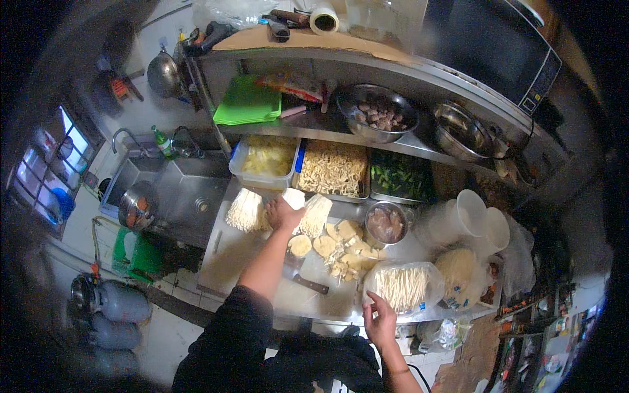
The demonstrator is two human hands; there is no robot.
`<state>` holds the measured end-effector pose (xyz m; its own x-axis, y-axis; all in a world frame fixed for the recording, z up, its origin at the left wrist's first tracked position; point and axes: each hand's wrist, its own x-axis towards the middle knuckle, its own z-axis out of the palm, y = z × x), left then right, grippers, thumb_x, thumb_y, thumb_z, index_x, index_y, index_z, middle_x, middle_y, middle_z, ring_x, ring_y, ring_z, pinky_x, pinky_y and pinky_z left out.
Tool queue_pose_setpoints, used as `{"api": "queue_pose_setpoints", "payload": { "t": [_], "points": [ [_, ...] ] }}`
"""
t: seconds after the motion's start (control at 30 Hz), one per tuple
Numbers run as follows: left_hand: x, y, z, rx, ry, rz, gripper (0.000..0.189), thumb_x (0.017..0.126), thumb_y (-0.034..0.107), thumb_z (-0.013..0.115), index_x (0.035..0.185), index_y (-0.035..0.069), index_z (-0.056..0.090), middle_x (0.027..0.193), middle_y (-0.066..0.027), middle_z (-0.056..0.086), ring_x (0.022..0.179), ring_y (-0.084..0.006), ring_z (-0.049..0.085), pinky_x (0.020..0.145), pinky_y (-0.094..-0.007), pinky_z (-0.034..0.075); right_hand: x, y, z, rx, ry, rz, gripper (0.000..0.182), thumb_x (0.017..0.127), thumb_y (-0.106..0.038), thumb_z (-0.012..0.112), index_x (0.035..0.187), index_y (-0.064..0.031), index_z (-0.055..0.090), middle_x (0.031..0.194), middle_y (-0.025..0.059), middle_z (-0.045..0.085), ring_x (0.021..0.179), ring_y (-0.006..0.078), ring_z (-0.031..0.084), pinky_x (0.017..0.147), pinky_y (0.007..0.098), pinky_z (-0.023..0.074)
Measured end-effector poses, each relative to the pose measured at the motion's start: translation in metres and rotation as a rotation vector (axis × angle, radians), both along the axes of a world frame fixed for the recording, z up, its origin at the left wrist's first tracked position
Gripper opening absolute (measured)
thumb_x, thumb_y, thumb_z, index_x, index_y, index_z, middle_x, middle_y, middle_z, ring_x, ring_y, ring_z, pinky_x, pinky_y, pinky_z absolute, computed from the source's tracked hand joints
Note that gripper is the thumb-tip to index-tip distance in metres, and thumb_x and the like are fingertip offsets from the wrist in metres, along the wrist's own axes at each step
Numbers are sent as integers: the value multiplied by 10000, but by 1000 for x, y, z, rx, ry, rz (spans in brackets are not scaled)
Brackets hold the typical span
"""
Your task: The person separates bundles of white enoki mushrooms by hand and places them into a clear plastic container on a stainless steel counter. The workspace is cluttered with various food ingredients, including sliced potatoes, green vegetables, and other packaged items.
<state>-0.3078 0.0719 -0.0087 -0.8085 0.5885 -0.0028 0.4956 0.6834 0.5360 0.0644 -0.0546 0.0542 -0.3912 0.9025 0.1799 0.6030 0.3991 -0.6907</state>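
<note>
My left hand grips the middle enoki mushroom bundle on the white cutting board. One enoki bundle lies to its left and another enoki bundle to its right. Tan cut-off mushroom bases and loose scraps are heaped right of my forearm. Nearer to me rests a knife, its dark handle pointing right. My right hand, fingers apart and holding nothing, is at the near left edge of a clear plastic-lined container of separated enoki strands; contact is unclear.
Behind the board stand a tub of pale yellow pieces, a tray of cut mushrooms and a tray of greens. A metal pot of meat and clear plastic tubs are rightward. A steel shelf overhangs; a sink is left.
</note>
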Motion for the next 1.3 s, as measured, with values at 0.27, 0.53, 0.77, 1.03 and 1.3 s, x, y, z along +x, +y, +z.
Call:
{"api": "queue_pose_setpoints", "payload": {
  "t": [0.27, 0.53, 0.77, 1.03, 1.3],
  "points": [
    [-4, -63, -9, 809, -321, 100, 686, 713, 86, 821, 1296, -10, 474, 1161, -119, 625, 1000, -223, 618, 881, -312, 498, -1, 1, -17, -123, 13, 143, 309, 843, -86, 668, 1147, -41, 630, 857, 158, 678, 786, 326, 659, 708, 404, 521],
    [-54, -224, -5, 1222, -922, 166, 549, 873, 261, 627, 1341, 27, 461, 1256, -160, 568, 1169, -314, 548, 986, -470, 469, -112, 19, -60, 126, -224, 481, 373, 842, -268, 666, 1148, -65, 600, 1030, 131, 612, 995, 339, 568, 842, 424, 483],
    [-45, -292, 35, 1342, -1583, -319, 774, 814, 433, 648, 1413, 28, 374, 1321, -199, 516, 1211, -437, 507, 960, -608, 458, -177, 16, -119, 107, -667, 388, 253, 910, -320, 554, 1018, -95, 600, 1042, 106, 628, 987, 299, 606, 834, 426, 496],
    [-63, -284, 11, 368, -846, -238, 790, 642, 145, 849, 1319, -14, 474, 1157, -159, 630, 1038, -253, 633, 884, -383, 534, -138, -6, -38, -405, -134, 117, 483, 969, -456, 497, 933, 15, 598, 758, 253, 639, 767, 427, 625, 702, 464, 495],
    [16, -195, 1, -241, -156, -783, 923, 622, 325, 839, 1365, -9, 406, 1297, -242, 522, 1200, -374, 519, 1022, -432, 425, -88, -66, -27, -488, -73, -115, 449, 963, -422, 543, 875, 16, 583, 686, 238, 617, 666, 440, 613, 594, 476, 470]
  ]
}}
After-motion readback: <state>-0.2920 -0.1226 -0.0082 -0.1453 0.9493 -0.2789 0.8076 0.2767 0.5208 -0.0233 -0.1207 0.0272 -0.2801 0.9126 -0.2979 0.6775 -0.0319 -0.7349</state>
